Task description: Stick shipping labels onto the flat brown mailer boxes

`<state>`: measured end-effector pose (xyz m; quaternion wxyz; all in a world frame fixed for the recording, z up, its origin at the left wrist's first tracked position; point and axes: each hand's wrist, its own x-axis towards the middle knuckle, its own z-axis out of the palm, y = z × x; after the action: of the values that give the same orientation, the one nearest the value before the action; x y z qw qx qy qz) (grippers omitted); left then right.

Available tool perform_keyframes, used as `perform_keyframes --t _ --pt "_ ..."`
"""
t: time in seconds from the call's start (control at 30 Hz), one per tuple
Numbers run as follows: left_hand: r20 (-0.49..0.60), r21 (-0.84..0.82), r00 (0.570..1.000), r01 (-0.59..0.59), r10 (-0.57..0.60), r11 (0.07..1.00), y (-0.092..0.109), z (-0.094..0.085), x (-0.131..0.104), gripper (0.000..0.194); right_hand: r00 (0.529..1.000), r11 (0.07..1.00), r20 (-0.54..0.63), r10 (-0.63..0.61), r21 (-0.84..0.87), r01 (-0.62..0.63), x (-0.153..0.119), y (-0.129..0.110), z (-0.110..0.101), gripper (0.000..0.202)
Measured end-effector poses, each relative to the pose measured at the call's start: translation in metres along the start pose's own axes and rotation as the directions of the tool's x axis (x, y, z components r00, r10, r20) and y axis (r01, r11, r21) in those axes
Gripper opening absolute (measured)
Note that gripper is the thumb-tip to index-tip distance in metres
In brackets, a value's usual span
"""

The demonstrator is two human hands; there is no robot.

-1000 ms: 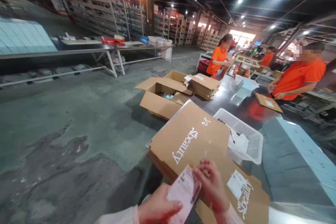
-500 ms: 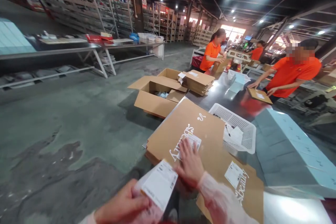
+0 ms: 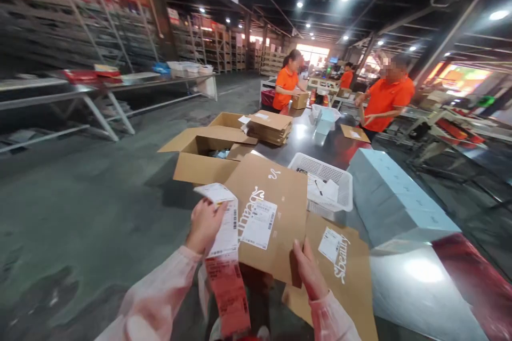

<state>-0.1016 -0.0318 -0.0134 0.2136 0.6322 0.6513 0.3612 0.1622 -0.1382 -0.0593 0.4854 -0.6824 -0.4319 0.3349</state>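
- I see the left hand [image 3: 206, 225] grip pinching the label strip [image 3: 229, 232]; best not crumple it.
- The right hand [image 3: 311, 270] grip pinches the cardboard [image 3: 290, 218]; best hold it flat.

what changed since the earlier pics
The right hand put a label on a cardboard sheet, let go and now grips the sheet's edge. The label strip has dropped open below the left hand, which still holds it. The white basket stayed put.

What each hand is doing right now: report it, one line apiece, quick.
Left hand: closed, holding the strip of printed labels.
Right hand: closed on the right edge of the flat cardboard carton.
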Motion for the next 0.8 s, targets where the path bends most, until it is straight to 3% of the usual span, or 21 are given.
perform_keyframes --t 0.03,0.1,0.17,0.2,0.3,0.4,0.47,0.53,0.63,0.7,0.8 --pt "0.03 -0.163 1.0 -0.003 0.008 0.987 0.01 0.003 -0.012 0.042 0.999 0.998 -0.002 0.038 0.047 -0.038 -0.008 -0.007 -0.011 0.082" --pt "0.208 -0.463 0.97 -0.016 0.126 0.886 0.035 0.014 -0.038 0.048 0.994 0.985 0.02 0.103 0.14 -0.105 -0.025 -0.015 -0.035 0.087" --pt "0.341 -0.613 0.902 -0.001 0.266 0.79 0.058 0.029 -0.057 0.049 0.985 0.966 0.043 0.17 0.191 -0.175 -0.035 -0.015 -0.051 0.092" --pt "0.35 -0.64 0.886 -0.011 0.303 0.769 0.066 0.038 -0.062 0.047 0.979 0.962 0.044 0.198 0.182 -0.203 -0.036 -0.012 -0.055 0.092" --pt "0.271 -0.632 0.924 -0.042 0.271 0.774 0.068 0.064 -0.064 0.047 0.983 0.98 0.014 0.186 0.072 -0.186 -0.023 0.005 -0.047 0.079" --pt "0.301 -0.608 0.907 -0.054 0.293 0.792 0.058 0.08 -0.064 0.045 0.999 0.998 -0.048 -0.016 -0.065 0.013 -0.002 0.013 -0.023 0.06" --pt "0.326 -0.624 0.893 -0.043 0.309 0.78 0.057 0.082 -0.068 0.047 0.989 0.985 -0.062 -0.137 -0.11 0.13 0.008 0.01 -0.01 0.048" --pt "0.363 -0.666 0.897 0.06 0.253 0.743 0.062 0.076 -0.074 0.056 0.987 0.988 -0.042 -0.157 -0.013 0.157 0.012 0.002 -0.004 0.045" --pt "0.451 -0.722 0.887 0.295 0.102 0.626 0.069 0.054 -0.083 0.068 0.993 0.941 -0.001 -0.12 0.319 0.115 0.009 -0.008 -0.013 0.055" --pt "0.472 -0.734 0.879 0.354 0.061 0.579 0.067 0.032 -0.09 0.067 0.998 0.899 -0.012 -0.058 0.433 0.058 0.002 -0.006 -0.041 0.062" --pt "0.49 -0.723 0.87 0.365 0.062 0.587 0.052 -0.002 -0.103 0.06 0.983 0.922 -0.162 0.089 0.386 -0.02 -0.021 0.02 -0.121 0.07"
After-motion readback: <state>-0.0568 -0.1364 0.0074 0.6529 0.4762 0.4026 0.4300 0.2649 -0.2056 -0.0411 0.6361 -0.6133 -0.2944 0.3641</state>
